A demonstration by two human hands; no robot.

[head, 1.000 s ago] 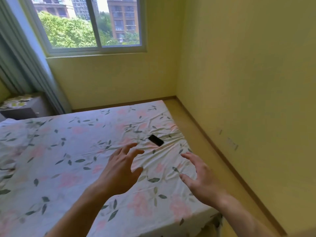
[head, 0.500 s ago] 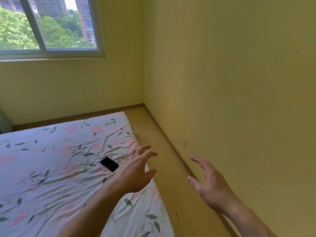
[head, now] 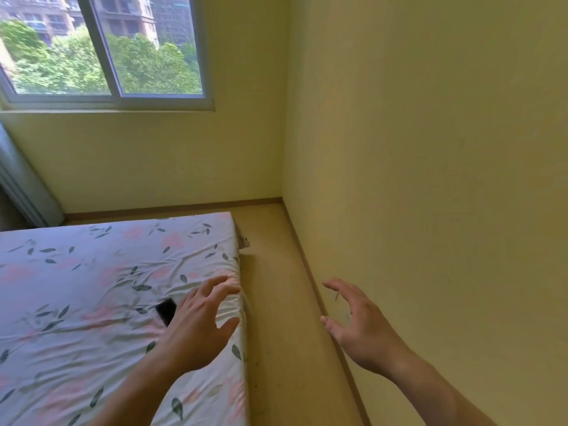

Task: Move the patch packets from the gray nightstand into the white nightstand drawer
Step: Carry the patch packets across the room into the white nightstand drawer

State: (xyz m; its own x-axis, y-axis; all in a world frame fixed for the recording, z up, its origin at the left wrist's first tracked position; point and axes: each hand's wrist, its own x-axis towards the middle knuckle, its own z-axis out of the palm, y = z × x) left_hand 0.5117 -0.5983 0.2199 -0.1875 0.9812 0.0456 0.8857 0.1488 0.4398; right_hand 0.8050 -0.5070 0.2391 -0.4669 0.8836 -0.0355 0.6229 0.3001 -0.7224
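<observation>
No text, label, brand, number or sign can be read anywhere. Only a leaf and flower print is carried by the bed sheet [head: 92, 287], and the dark phone [head: 166, 310] shows no legible marking.

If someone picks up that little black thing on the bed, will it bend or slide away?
The black object looks flat and hard-edged, probably a phone, so it likely stays stiff. Its smooth face may feel slippery. Lying flat on the wrinkled bedsheet, it probably won't roll or tip.
</observation>
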